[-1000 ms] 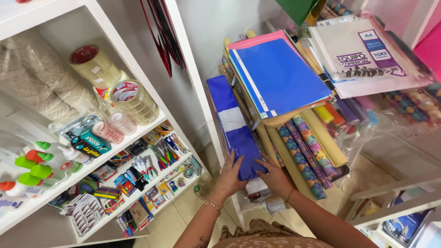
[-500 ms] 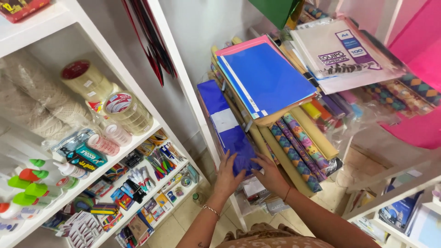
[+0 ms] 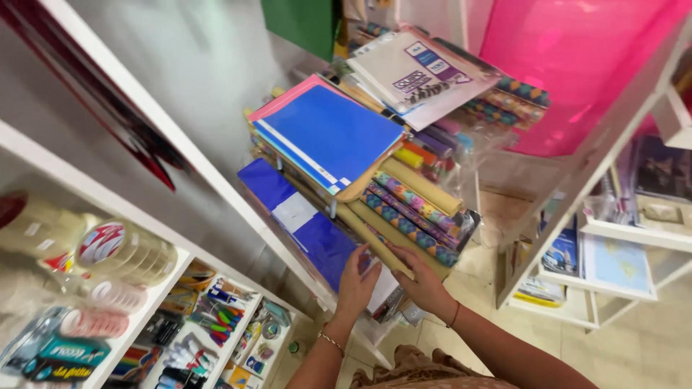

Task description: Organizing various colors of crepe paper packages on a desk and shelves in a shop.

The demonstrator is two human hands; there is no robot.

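Rolls of clear tape (image 3: 126,252) sit on the white shelf (image 3: 43,169) at far left, with pens and markers (image 3: 216,317) below. Next comes the blue plastic folder (image 3: 303,234), standing on edge in the crowded rack. The left hand (image 3: 358,282) lies flat against its lower end — fingers loosely open. Just beside it, the right hand (image 3: 425,284) presses on the tan paper rolls (image 3: 375,238), fingers spread. Patterned rolls (image 3: 414,212) lie above — a pink sheet (image 3: 577,65) stands at right.
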